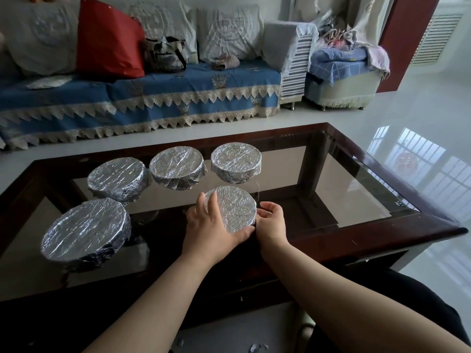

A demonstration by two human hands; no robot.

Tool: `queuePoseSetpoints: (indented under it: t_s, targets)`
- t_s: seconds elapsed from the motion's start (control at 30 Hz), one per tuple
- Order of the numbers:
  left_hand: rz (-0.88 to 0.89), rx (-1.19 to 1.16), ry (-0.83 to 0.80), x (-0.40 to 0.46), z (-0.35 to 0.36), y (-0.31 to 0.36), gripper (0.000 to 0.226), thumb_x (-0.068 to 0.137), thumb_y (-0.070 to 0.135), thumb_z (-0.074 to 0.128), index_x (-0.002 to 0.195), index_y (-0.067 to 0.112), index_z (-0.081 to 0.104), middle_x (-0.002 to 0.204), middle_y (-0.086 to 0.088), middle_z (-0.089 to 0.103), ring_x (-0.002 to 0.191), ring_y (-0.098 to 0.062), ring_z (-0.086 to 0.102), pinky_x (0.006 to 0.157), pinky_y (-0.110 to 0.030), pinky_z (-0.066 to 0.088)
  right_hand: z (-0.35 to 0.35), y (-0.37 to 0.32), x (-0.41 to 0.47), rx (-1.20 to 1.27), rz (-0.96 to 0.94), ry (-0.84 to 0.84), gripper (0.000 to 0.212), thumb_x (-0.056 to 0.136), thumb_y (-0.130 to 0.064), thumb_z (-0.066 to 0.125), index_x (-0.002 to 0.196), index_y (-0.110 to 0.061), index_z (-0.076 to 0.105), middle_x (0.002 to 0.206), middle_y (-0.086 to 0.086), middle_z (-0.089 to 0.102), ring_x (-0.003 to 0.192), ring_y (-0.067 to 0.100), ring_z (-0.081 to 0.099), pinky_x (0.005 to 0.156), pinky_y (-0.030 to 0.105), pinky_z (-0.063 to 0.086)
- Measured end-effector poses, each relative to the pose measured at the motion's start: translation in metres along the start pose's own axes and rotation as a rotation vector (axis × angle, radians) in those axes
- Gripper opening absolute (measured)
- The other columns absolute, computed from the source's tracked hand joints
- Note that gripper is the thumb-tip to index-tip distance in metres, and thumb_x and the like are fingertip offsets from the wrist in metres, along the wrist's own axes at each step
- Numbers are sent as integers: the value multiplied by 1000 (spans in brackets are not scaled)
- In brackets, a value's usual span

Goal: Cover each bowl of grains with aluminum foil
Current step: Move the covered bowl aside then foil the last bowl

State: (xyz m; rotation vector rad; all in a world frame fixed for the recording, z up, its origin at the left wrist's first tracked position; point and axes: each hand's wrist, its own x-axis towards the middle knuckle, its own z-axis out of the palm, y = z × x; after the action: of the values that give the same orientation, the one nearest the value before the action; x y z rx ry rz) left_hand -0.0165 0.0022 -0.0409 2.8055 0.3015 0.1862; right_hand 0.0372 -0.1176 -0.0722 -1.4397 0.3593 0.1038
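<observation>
Glass coffee table (pixel 356 189), foil-covered bowl (pixel 235 208) gripped between left hand (pixel 212 226) and right hand (pixel 271 221)

I count five foil-covered bowls on the glass tabletop, foil crinkled and pulled flat over each rim, sides wrapped down. Back row: left bowl (pixel 116 177), middle bowl (pixel 176 166), right bowl (pixel 236 161), near one another but apart. Front-left bowl (pixel 85 229) is the largest in view and sits nearest the table's left end. Front-centre bowl (pixel 233 207) sits upright below the back row. Contents hidden.
</observation>
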Motion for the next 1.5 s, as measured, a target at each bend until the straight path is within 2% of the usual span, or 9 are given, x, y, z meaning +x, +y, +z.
queuePoseSetpoints:
  t_s: [0.13, 0.23, 0.4, 0.57, 0.9, 1.07, 1.27, 1.37, 1.5]
  targets:
    - [8, 5, 24, 0, 2, 0, 124, 66, 82, 53, 153, 8, 5, 158, -18, 7, 140, -40, 18, 115, -42, 19, -4, -4, 0, 22, 14, -25, 35, 88, 10, 39, 106, -18, 49, 95, 3, 68, 86, 20, 68, 85, 40, 57]
    - [-4, 2, 34, -2, 3, 2, 127, 61, 87, 46, 152, 4, 12, 157, -23, 14, 136, -45, 24, 113, -45, 24, -2, -5, -5, 98, 4, -81, 25, 98, -6, 43, 122, -12, 48, 112, 9, 67, 98, 21, 67, 90, 38, 54]
    - [9, 13, 51, 2, 7, 2, 130, 57, 88, 27, 150, -3, 19, 153, -29, 23, 130, -48, 35, 109, -47, 29, 3, -15, -31, -266, -308, -117, 44, 105, -25, 36, 146, -9, 37, 146, 1, 44, 137, 12, 37, 111, 20, 26]
    - [13, 91, 25, 2, 3, 4, 124, 62, 80, 31, 152, -1, 5, 157, -26, 12, 136, -41, 28, 114, -40, 19, 4, -15, -33, -441, -358, -150, 50, 105, -28, 34, 150, -9, 29, 157, 3, 31, 145, 12, 25, 113, 18, 16]
    - [33, 73, 0, 4, 5, 2, 115, 75, 73, 46, 152, 1, -1, 157, -24, 5, 137, -40, 22, 114, -40, 19, 7, -21, -32, -558, -356, -103, 54, 103, -37, 37, 149, -9, 32, 152, 7, 39, 141, 19, 35, 109, 24, 26]
    - [12, 50, -3, 2, 3, 4, 122, 66, 82, 34, 153, 3, 1, 158, -22, 6, 135, -39, 24, 114, -40, 22, 5, -23, -27, -525, -305, -94, 51, 103, -37, 38, 146, -9, 40, 147, 7, 47, 138, 20, 39, 110, 27, 28]
    - [-9, 5, 20, 5, 6, 2, 136, 47, 90, 14, 154, 6, 6, 157, -20, 9, 133, -40, 28, 112, -42, 24, 4, -24, -22, -427, -274, -71, 40, 101, -36, 40, 120, -11, 65, 114, 3, 69, 111, 18, 62, 98, 37, 47]
    - [17, -55, 13, 7, 6, -3, 134, 54, 94, 34, 154, 9, 7, 158, -19, 11, 135, -42, 27, 111, -44, 27, -1, -28, -21, -353, -245, -96, 35, 102, -29, 41, 100, -12, 72, 92, 1, 73, 90, 17, 67, 85, 36, 51]
    - [117, -203, -69, 7, 0, -15, 131, 63, 71, 74, 154, 26, -9, 161, -5, -8, 145, -31, 7, 116, -42, 19, -5, -33, -19, -302, -204, -115, 23, 97, -20, 51, 103, -14, 71, 84, 4, 74, 73, 21, 67, 65, 32, 55]
